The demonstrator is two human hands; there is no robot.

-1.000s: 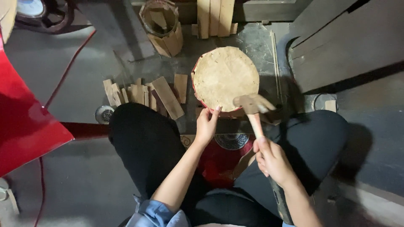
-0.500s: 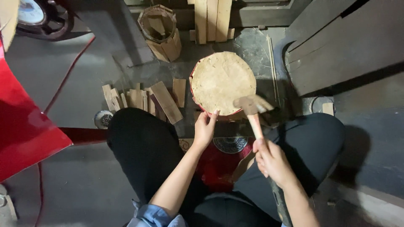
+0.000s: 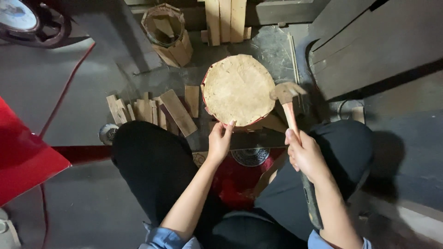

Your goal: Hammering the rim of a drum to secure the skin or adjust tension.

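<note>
A round drum [image 3: 237, 90] with a pale skin top and red sides stands on the floor in front of my knees. My left hand [image 3: 220, 140] rests its fingertips against the drum's near rim. My right hand [image 3: 304, 154] grips the wooden handle of a hammer [image 3: 287, 99], whose metal head hangs just beside the drum's right edge. I sit with both legs in black trousers spread either side of the drum.
Several short wooden slats [image 3: 152, 110] lie left of the drum. A small wooden barrel-like shell [image 3: 167, 34] and upright planks [image 3: 226, 20] stand behind it. Dark boards [image 3: 378, 46] lean at right. A red panel [image 3: 23, 157] lies at left.
The hammer head has moved from over the drum's near right rim out to its right side. My left hand stays on the near rim.
</note>
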